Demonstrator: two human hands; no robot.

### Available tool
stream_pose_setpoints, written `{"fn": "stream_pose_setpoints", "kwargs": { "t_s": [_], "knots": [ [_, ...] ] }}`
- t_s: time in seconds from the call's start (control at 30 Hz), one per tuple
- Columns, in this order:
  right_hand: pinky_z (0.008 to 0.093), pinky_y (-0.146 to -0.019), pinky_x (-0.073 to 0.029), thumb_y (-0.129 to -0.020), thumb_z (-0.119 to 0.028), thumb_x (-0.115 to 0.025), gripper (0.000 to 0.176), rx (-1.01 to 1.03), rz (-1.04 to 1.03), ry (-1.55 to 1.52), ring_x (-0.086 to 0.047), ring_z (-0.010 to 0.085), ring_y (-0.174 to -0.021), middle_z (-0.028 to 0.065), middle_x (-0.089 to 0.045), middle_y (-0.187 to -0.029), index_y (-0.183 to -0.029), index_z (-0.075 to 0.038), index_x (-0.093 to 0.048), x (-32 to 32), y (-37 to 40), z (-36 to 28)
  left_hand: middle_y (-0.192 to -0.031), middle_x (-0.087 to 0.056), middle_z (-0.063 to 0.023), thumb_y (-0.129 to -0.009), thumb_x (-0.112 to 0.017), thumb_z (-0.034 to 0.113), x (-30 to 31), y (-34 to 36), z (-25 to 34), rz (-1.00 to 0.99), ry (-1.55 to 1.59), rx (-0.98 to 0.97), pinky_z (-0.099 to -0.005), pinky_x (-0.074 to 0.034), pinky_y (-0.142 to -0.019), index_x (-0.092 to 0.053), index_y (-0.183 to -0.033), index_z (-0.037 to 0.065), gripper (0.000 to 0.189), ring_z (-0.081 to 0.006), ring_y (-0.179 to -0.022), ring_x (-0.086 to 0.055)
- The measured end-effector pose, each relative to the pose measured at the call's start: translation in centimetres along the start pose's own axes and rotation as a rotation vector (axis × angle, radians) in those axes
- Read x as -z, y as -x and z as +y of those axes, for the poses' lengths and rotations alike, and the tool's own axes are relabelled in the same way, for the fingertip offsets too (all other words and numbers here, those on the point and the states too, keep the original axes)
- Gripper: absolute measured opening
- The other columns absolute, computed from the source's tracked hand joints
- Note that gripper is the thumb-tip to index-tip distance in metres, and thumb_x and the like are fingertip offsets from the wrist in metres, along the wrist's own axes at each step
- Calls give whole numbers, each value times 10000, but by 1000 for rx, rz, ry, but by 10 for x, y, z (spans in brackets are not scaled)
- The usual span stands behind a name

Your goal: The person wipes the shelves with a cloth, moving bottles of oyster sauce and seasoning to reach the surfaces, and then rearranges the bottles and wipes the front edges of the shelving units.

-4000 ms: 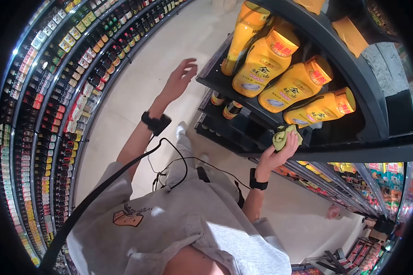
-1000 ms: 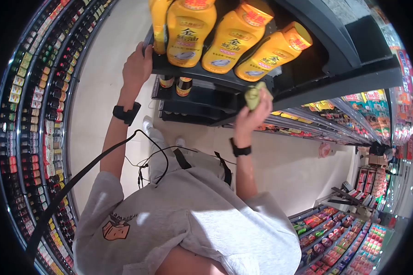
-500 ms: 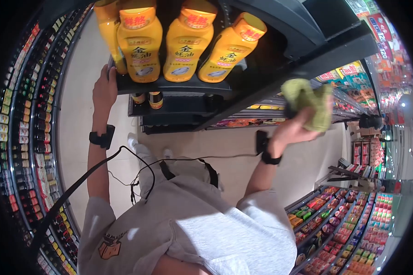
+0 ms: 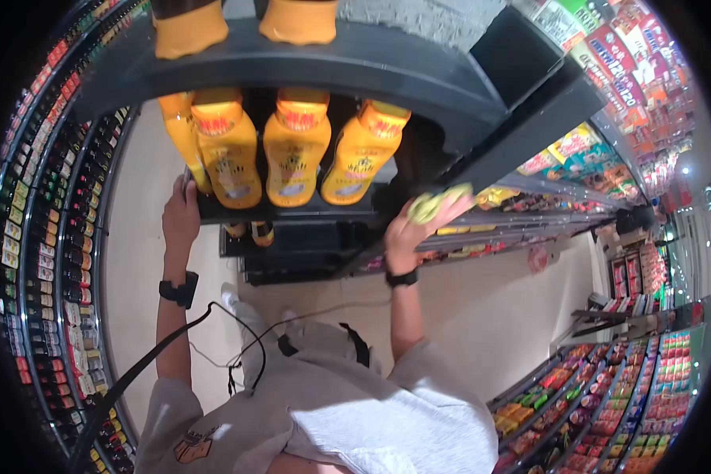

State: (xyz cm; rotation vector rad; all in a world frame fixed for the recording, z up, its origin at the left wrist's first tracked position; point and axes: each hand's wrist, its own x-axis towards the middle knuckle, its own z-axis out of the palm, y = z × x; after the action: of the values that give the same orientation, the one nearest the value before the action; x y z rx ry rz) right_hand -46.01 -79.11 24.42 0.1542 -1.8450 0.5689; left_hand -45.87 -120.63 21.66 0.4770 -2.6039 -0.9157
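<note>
My left hand point(image 4: 182, 215) is closed around the left end of the dark shelf point(image 4: 292, 215), beside the yellow bottles. Folded in my right hand point(image 4: 407, 237) is a yellow-green cloth point(image 4: 428, 207), slightly blurred, up by the right end of the same shelf near the slanted dark upright point(image 4: 521, 126). Between my hands stand several yellow oyster sauce bottles point(image 4: 297, 154) with orange caps, the leftmost partly hidden behind its neighbour.
Overhead, a higher shelf point(image 4: 292, 67) carries two orange-based containers point(image 4: 191, 30). A lower shelf holds small dark bottles point(image 4: 262, 233). Stocked racks curve along the left point(image 4: 71, 237) and lower right point(image 4: 577, 395). A black cable point(image 4: 150, 355) crosses in front of my body.
My right hand has moved left with the cloth, closer to the shelf's right end. The view has tilted up, bringing the higher shelf into sight. My left hand stays at the shelf end.
</note>
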Motion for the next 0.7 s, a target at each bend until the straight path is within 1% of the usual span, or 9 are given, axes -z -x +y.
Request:
{"fn": "stream_pose_setpoints", "kwargs": {
  "t_s": [0.03,0.1,0.17,0.3,0.37,0.5,0.57,0.67,0.7],
  "knots": [
    [608,-1160,-35,-857,-41,-552,669,-41,-19,-5,-66,546,-1449,359,-130,-1554,-1458,64,-278,-7,34,13,-1125,-651,-277,-1020,-354,501,-3,-1,-2,5,-8,-9,-510,-476,-906,-473,-1395,67,586,-462,-1083,-602],
    [578,-1178,-33,-842,-21,-529,643,9,27,-64,-83,505,-1465,348,-141,-1557,-1447,39,-320,-7,27,27,-1105,-652,-287,-1021,-365,484,-4,2,-2,13,-17,-5,-512,-481,-894,-472,-1392,64,571,-465,-1064,-609],
    [636,-1154,-78,-824,-100,-520,660,83,49,-36,-111,533,-1446,301,-181,-1564,-1458,-15,-357,9,-41,18,-1086,-653,-296,-1022,-375,467,0,2,0,3,-42,-9,-514,-485,-881,-471,-1389,60,557,-467,-1046,-615],
    [610,-1163,-108,-838,-140,-553,669,310,78,-16,-198,488,-1443,258,-261,-1564,-1472,-27,-373,44,-174,-20,-1070,-657,-294,-1011,-421,422,1,4,1,0,29,-38,-512,-493,-862,-485,-1364,48,518,-465,-1023,-619],
    [534,-1191,-101,-907,-192,-534,588,338,76,-77,-181,432,-1474,232,-309,-1555,-1452,-6,-413,53,-204,-32,-1065,-665,-276,-1008,-435,391,-5,3,-9,80,0,-192,-513,-492,-857,-501,-1346,39,492,-468,-999,-621],
    [563,-1176,-104,-898,-215,-534,584,299,131,-59,-184,451,-1465,220,-333,-1546,-1436,-5,-444,33,-167,-32,-1065,-667,-267,-1005,-449,361,-6,5,-8,125,25,-255,-511,-494,-848,-520,-1326,34,464,-461,-983,-624],
    [593,-1169,-78,-882,-246,-527,588,254,14,14,-203,450,-1455,213,-367,-1525,-1418,-10,-474,25,-123,-38,-1056,-664,-273,-1004,-463,353,-2,5,0,97,57,-80,-504,-498,-840,-534,-1314,42,446,-452,-980,-628],
    [613,-1162,-38,-858,-269,-516,594,189,-98,63,-239,454,-1438,193,-422,-1493,-1397,-21,-503,21,-105,-37,-1047,-667,-271,-1001,-479,353,-1,5,2,89,65,-61,-499,-499,-839,-537,-1316,47,443,-450,-978,-632],
    [594,-1170,-24,-864,-213,-517,562,197,-57,-13,-242,437,-1448,181,-434,-1494,-1394,-27,-509,26,-117,-43,-1047,-667,-271,-1001,-479,353,-1,4,4,91,60,-63,-499,-499,-839,-537,-1316,47,443,-450,-978,-632]
  ]
}}
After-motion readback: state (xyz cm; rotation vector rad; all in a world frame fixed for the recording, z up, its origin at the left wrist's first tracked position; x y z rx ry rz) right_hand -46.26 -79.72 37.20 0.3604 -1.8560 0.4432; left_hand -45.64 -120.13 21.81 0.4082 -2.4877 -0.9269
